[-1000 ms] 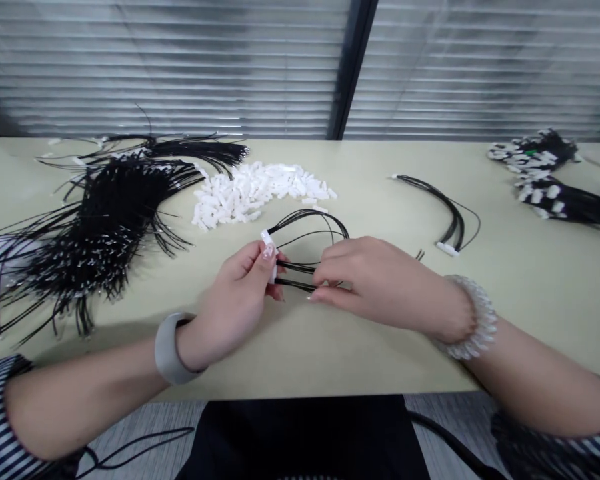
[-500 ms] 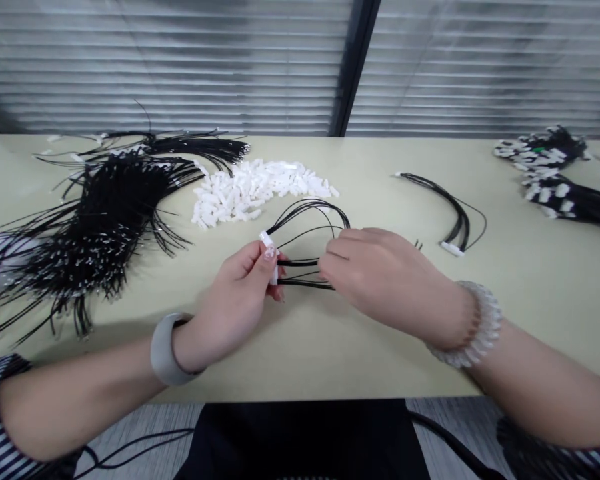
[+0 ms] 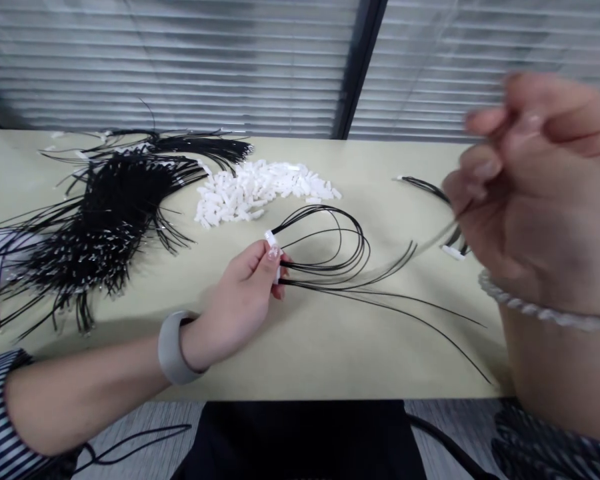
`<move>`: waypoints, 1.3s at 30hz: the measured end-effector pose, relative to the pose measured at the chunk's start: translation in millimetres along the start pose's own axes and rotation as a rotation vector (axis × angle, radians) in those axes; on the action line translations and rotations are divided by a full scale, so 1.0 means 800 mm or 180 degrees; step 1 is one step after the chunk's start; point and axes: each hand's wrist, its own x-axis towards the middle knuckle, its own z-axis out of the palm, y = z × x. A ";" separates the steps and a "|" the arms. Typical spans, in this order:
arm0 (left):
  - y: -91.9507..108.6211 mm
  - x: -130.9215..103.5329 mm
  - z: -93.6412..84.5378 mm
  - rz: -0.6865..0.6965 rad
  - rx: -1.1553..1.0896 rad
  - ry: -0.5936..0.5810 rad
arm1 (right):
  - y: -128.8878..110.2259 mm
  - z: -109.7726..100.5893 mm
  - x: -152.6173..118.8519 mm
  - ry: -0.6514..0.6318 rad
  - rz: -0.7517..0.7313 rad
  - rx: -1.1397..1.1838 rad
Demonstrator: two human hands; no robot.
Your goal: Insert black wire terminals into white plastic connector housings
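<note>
No words, numbers, brands or signs can be read anywhere here.

Beige tbl (image 3: 340, 357): blk wires (image 3: 123, 193) L, wht pcs (image 3: 250, 190) nr.
</note>
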 end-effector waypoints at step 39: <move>0.016 -0.015 0.005 0.0377 0.1228 -0.0322 | 0.023 0.069 -0.059 -0.1775 0.0863 -0.0952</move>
